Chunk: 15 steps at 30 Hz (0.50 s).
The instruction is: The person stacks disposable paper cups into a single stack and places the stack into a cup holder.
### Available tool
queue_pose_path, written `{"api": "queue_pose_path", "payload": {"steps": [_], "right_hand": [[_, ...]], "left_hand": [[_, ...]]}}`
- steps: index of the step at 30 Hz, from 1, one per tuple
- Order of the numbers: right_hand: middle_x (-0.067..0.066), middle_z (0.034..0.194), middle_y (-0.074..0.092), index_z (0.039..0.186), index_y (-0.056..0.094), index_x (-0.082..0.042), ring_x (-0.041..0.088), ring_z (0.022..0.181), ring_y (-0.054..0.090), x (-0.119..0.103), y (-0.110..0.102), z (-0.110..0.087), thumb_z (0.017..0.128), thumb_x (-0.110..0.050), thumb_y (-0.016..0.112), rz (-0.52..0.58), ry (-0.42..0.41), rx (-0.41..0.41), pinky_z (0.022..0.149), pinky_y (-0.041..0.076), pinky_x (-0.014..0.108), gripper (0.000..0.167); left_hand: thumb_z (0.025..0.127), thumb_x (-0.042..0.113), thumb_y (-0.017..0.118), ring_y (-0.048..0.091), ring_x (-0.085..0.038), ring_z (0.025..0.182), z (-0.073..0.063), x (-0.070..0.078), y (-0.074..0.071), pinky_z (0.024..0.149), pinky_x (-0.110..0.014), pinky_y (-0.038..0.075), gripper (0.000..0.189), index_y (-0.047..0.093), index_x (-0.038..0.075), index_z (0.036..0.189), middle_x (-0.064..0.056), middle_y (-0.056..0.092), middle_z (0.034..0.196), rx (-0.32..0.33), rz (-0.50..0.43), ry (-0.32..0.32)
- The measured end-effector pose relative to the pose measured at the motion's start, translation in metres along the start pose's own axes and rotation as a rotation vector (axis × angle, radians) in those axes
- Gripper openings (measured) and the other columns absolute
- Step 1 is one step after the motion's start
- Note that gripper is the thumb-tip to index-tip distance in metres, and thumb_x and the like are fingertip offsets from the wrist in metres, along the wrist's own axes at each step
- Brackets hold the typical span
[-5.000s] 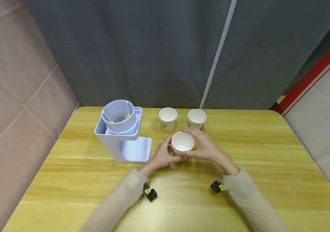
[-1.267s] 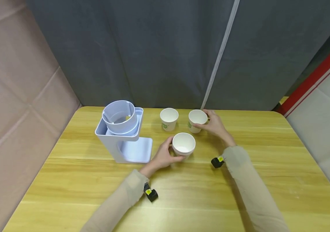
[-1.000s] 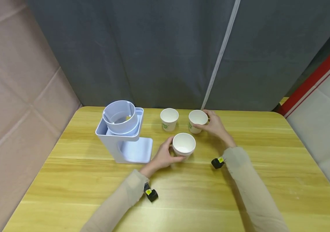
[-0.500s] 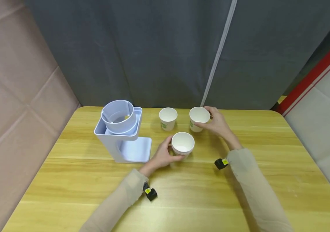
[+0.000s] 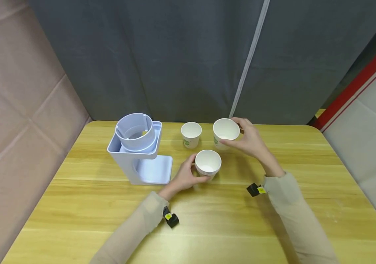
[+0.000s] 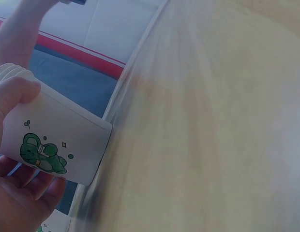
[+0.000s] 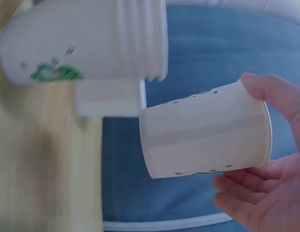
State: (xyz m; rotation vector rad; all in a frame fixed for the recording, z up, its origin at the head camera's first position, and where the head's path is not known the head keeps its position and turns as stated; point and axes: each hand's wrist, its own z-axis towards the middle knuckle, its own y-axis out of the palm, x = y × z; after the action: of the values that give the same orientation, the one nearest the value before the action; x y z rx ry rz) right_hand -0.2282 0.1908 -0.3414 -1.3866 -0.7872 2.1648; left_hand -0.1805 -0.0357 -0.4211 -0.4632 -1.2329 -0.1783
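1. At centre, the left hand (image 5: 185,177) is gripping an upright stack of nested white paper cups (image 5: 208,162), fingers curled.
2. Farther, upper right of it, the right hand (image 5: 251,141) is pinching one white paper cup (image 5: 225,130), slightly tilted, above the wooden table (image 5: 219,231).
3. The left-wrist frame's edge is cutting off the stack's rims.

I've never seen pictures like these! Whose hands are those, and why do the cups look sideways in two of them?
These are a person's two bare hands; there's no robot here. The widest picture comes from a camera on the person's head, looking down. The other two come from small black cameras worn on the wrists, so the cups look tipped over. On the wooden table are a pale blue stand and one paper cup by itself. The left hand holds a stack of cups; the right hand holds a single cup above the table.
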Motion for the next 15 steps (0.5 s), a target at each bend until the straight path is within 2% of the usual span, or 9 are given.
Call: {"api": "queue_pose_path", "payload": {"steps": [15], "right_hand": [[0.017,0.116,0.056,0.124,0.053,0.003,0.029,0.103,0.053,-0.040,-0.012,-0.017,0.066,-0.013,0.085,0.052,-0.083,-0.014,0.092,0.047,0.047,0.068]], "left_hand": [[0.072,-0.004,0.075,0.049,-0.037,0.112,0.000,0.001,-0.001,0.094,-0.045,0.045,0.070,0.038,-0.012,0.131,-0.028,0.051,0.121,-0.018,0.011,-0.023]]}}
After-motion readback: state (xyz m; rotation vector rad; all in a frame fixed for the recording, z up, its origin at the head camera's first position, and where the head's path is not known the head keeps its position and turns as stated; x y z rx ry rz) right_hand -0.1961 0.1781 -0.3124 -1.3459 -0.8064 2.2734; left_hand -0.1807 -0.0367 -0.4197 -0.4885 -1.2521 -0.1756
